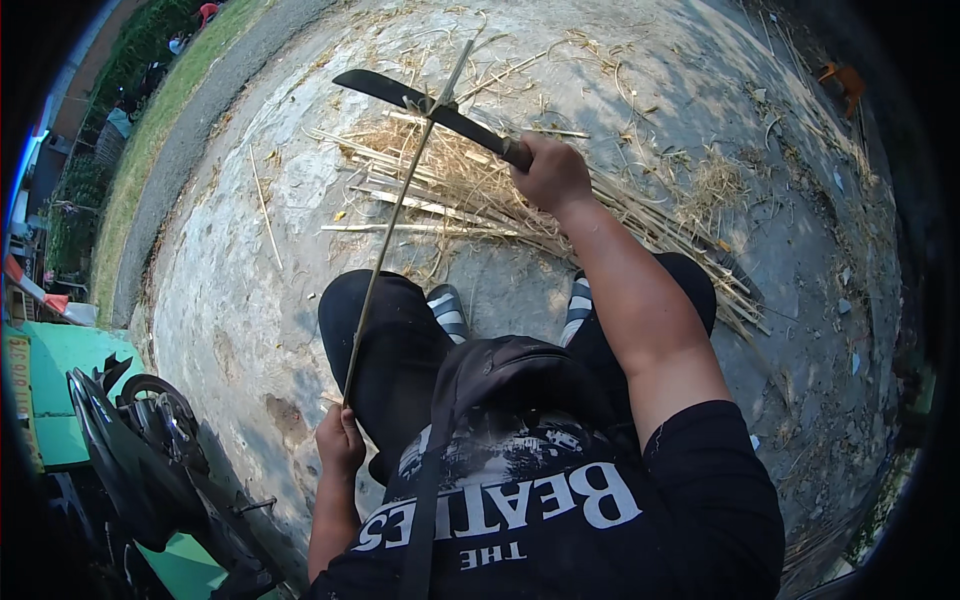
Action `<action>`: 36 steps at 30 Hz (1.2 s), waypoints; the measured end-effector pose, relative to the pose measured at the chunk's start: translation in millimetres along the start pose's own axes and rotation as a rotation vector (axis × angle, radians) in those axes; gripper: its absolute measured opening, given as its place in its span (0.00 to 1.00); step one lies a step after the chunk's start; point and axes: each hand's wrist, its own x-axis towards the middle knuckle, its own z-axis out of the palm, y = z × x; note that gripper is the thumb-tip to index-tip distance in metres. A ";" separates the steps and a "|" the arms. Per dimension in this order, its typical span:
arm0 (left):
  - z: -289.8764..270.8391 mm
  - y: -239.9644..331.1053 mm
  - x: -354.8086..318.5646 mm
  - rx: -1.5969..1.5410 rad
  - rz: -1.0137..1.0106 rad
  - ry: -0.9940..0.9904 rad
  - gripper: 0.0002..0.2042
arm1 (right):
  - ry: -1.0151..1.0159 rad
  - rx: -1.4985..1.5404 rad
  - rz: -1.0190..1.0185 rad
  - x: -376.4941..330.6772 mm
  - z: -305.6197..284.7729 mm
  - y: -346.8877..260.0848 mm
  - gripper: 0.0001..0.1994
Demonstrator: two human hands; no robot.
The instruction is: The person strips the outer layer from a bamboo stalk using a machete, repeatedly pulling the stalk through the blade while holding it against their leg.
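My left hand [340, 440] grips the near end of a long thin bamboo stick [398, 210] that slants up and away over my left knee. My right hand [549, 172] is closed on the handle of a long dark machete [420, 100]. Its blade lies across the upper part of the stick, touching it. Beyond my feet a heap of split bamboo strips and dry shavings [470, 190] is spread on the concrete ground [260, 300].
I sit with black trousers and striped sandals [448, 310] on the concrete. A parked motorcycle [150, 450] stands at the lower left beside a green surface. A grass strip [150, 130] and a paved path run along the left. Loose litter lies at the right.
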 end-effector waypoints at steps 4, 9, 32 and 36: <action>-11.3 4.2 6.0 -0.021 -0.076 -0.079 0.21 | -0.135 0.021 0.117 -4.7 0.9 5.0 0.09; -6.0 5.6 4.8 -0.067 -0.048 -0.062 0.21 | -0.064 0.065 -0.065 -17.7 3.4 -18.3 0.08; -16.1 11.5 0.4 -0.067 -0.022 -0.069 0.19 | 0.019 -0.157 -0.646 -12.4 12.9 -17.7 0.04; -13.0 -10.3 -2.6 -0.031 0.009 -0.063 0.19 | -0.035 -0.135 0.020 1.4 3.2 20.0 0.06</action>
